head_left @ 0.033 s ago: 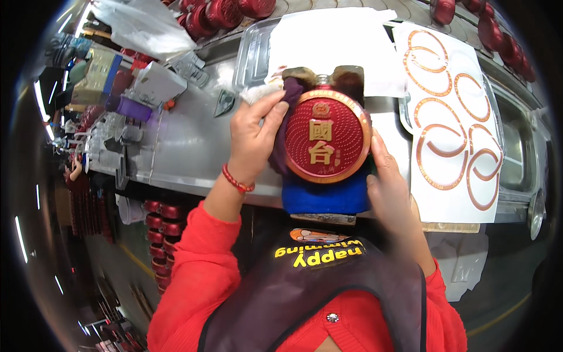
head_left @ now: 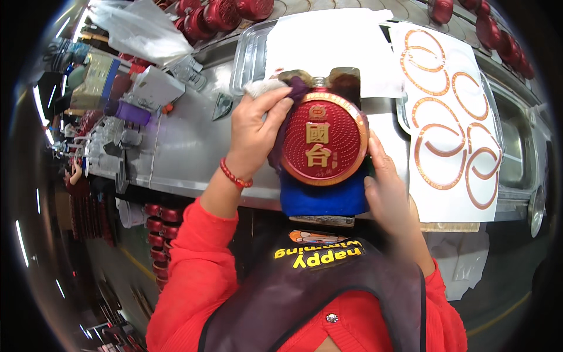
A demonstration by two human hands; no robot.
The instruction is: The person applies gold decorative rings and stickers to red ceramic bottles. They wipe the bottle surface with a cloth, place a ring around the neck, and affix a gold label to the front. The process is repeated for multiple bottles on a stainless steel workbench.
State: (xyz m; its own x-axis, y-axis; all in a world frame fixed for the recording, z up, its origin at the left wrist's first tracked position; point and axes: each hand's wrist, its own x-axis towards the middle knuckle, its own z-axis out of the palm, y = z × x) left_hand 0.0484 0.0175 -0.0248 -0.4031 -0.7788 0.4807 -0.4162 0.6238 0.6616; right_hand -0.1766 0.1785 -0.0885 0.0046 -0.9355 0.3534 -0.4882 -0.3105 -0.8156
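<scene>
A round, flat-sided red bottle (head_left: 324,141) with raised gold characters and an orange-gold ring round its face leans in front of me, its short neck pointing away. Between the thumb and fingers of my left hand (head_left: 258,123) is a cloth (head_left: 299,89), purple at the bottle's upper left edge; a whitish piece (head_left: 264,88) shows above the fingers. The purple cloth also runs down the bottle's left side. My right hand (head_left: 388,182), partly blurred, grips the bottle's right edge. A blue cloth (head_left: 324,196) lies beneath the bottle, and dark brown blocks (head_left: 345,83) stand behind it.
On the right, a white sheet (head_left: 422,202) carries several orange-gold ring strips (head_left: 440,155). White paper (head_left: 328,44) covers a clear plastic tray (head_left: 246,56) at the back. More red bottles (head_left: 220,14) stand beyond. A purple bottle (head_left: 134,111) and white box (head_left: 158,88) are at left.
The bottle's face has tipped slightly and sits a little lower in the picture. Both hands keep their hold.
</scene>
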